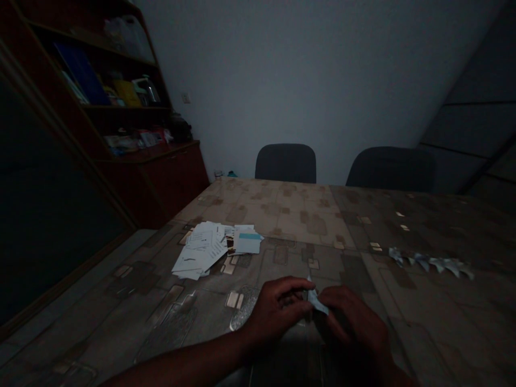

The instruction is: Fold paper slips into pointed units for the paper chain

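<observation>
While hands pinch, paper (pale) sits between.

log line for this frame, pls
head view | left hand + right hand: both on folded paper piece | loose papers: left | row of folded pieces: right

The left forearm enters from seven o'clock, the left hand pinching toward three o'clock, while the right hand bends its fingers toward ten o'clock.
</observation>
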`<state>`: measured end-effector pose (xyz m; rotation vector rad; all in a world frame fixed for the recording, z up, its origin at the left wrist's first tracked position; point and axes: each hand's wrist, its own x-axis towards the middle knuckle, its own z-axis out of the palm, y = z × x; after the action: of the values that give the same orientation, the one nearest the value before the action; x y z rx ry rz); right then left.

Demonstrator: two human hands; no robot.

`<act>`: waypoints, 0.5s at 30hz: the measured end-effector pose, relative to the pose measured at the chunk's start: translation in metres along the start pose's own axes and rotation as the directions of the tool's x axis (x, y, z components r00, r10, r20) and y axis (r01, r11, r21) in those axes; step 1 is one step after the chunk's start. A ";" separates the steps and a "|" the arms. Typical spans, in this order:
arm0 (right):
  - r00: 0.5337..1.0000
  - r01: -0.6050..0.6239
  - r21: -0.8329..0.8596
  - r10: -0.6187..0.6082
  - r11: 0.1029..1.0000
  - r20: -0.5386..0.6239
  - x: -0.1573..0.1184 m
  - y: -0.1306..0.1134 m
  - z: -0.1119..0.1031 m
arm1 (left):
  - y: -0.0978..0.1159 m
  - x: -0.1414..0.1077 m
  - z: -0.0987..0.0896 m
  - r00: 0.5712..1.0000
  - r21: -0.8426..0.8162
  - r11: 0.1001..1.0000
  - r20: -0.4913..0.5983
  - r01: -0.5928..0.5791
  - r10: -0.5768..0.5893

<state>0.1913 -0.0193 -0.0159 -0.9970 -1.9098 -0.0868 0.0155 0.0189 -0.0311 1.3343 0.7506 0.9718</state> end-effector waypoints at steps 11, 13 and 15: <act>1.000 0.008 0.002 -0.008 1.000 0.002 0.003 -0.003 0.000 | 0.011 0.001 0.000 0.972 0.198 0.952 0.012 -0.231 0.234; 1.000 0.013 0.007 -0.013 1.000 0.000 0.003 -0.003 0.000 | 0.011 0.001 0.000 0.971 0.228 0.945 0.004 -0.235 0.240; 1.000 0.003 0.014 -0.003 1.000 0.004 0.002 -0.003 0.001 | 0.011 0.000 0.001 0.971 0.248 0.941 -0.004 -0.229 0.237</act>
<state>0.1882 -0.0190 -0.0140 -0.9858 -1.9126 -0.0733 0.0153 0.0183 -0.0202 1.6558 0.7691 1.1174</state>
